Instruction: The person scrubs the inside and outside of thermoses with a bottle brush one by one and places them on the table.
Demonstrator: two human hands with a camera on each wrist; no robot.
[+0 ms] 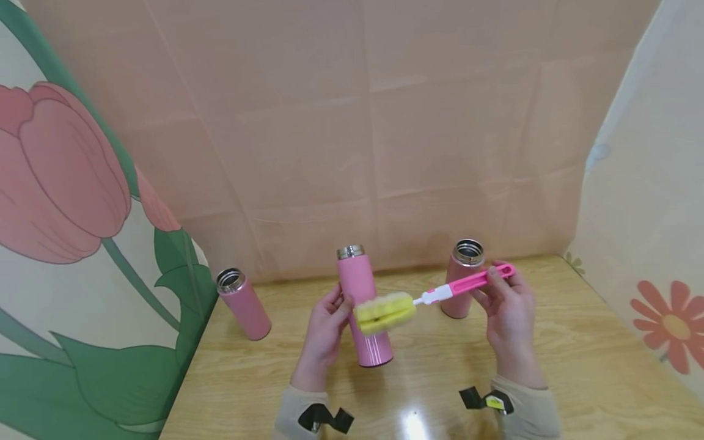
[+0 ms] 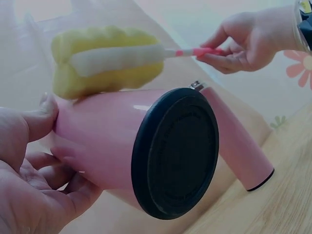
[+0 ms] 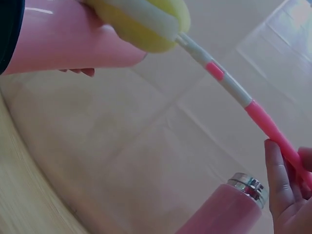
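My left hand (image 1: 324,327) grips a pink thermos bottle (image 1: 359,278) around its middle, lifted and tilted, so its dark round base (image 2: 178,153) faces the left wrist view. Between thumb and fingers, my right hand (image 1: 511,311) holds a bottle brush by its pink handle (image 1: 473,282). The yellow and white sponge head (image 1: 385,311) of the brush lies across the side of the held bottle in the head view. In the left wrist view the sponge (image 2: 107,80) runs along the top of the bottle's wall.
A second pink bottle (image 1: 244,305), its mouth uncovered, stands on the wooden table (image 1: 231,391) at left. Another open pink bottle (image 1: 456,302) stands behind the brush handle, near my right hand. A plain backdrop (image 1: 308,153) rises behind the table, with flower-printed panels (image 1: 649,201) at both sides.
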